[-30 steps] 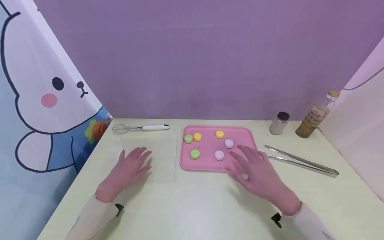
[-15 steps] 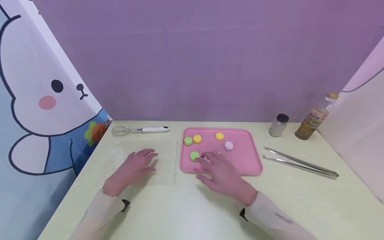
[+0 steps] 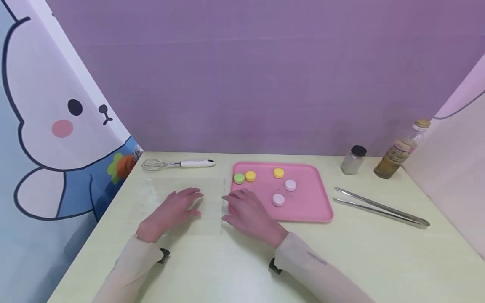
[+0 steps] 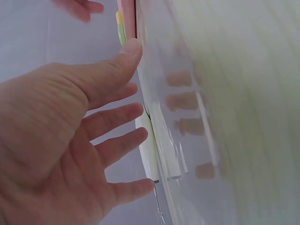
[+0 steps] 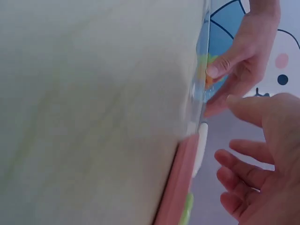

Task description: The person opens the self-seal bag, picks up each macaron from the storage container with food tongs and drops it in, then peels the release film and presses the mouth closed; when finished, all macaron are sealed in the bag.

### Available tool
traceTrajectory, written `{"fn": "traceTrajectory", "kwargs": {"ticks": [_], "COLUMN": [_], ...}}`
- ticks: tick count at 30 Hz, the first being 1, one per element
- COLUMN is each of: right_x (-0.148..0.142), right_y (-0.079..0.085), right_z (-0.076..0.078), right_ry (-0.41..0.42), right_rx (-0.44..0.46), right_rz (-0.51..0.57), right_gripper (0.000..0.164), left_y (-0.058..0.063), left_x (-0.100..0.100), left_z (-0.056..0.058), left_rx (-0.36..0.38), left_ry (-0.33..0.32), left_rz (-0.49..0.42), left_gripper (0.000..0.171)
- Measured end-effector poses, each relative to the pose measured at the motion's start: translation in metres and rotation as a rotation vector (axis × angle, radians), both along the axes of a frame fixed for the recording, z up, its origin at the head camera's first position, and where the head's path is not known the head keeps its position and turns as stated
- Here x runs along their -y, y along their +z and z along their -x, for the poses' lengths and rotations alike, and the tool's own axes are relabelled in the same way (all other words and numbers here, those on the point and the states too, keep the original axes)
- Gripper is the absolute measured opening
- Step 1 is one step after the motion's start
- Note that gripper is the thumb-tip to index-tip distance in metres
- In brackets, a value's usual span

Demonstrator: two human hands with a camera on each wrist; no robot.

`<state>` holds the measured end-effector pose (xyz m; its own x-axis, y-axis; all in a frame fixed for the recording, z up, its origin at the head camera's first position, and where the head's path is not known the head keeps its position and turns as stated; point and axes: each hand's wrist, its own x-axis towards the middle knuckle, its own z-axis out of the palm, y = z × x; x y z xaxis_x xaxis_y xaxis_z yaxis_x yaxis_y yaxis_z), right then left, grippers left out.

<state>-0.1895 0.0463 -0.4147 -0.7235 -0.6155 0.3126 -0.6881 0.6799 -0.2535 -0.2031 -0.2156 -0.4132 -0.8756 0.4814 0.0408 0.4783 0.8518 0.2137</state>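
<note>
My left hand (image 3: pixel 171 213) hovers above a clear flat sheet or board (image 3: pixel 212 225) on the table, fingers spread and holding nothing. Over the left edge of a pink tray (image 3: pixel 310 210) is my right hand (image 3: pixel 251 216), relaxed, with nothing visible in its grasp. Small macaron-like discs lie on the tray: a green disc (image 3: pixel 239 179), a yellow disc (image 3: pixel 250 176), another yellow disc (image 3: pixel 278 173), a lilac disc (image 3: pixel 290 185) and a second lilac disc (image 3: pixel 278 200). The right hand hides part of the tray. In the left wrist view, the left hand's fingers (image 4: pixel 119 115) are slightly bent and apart.
Behind the clear sheet lies a whisk (image 3: pixel 189 163) with a white handle. To the tray's right are metal tongs (image 3: pixel 382 209). A black-capped jar (image 3: pixel 353 160) and a corked bottle (image 3: pixel 399 150) stand at the back right. A purple wall closes off the rear.
My right hand has swept left from the tray's right side to its left edge, uncovering the lilac discs and covering a green one. The left hand has shifted slightly right.
</note>
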Motion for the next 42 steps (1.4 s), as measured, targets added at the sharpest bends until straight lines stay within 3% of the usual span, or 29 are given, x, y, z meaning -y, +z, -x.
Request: {"fn": "traceTrajectory", "kwargs": {"ticks": [8,14,18,26,35,42], "right_x": [0.022,0.028,0.031,0.034,0.036,0.038], "right_y": [-0.005,-0.006,-0.004,-0.001,-0.002,-0.004], "right_z": [0.009,0.011,0.011,0.011,0.011,0.011], "right_ry": [-0.152,-0.209,-0.212,-0.189,-0.193,-0.191], "right_rx": [0.139,0.208,0.221,0.216,0.205,0.187], "right_rz": [-0.024,-0.061,-0.095,-0.148,-0.194,-0.224], "right_gripper": [0.060,0.068,0.060,0.027,0.025,0.028], "left_y": [-0.002,-0.002,-0.001,0.001,0.000,0.001], "left_x": [0.001,0.000,0.000,0.003,0.005,0.006], "left_z": [0.004,0.004,0.003,0.001,0.003,0.004], "left_rx": [0.033,0.071,0.088,0.101,0.058,0.064], "left_ry": [0.000,-0.010,-0.011,0.004,0.005,0.018], "left_rz": [-0.005,-0.014,-0.022,-0.011,-0.020,-0.059], "left_gripper": [0.056,0.058,0.056,0.054,0.044,0.035]}}
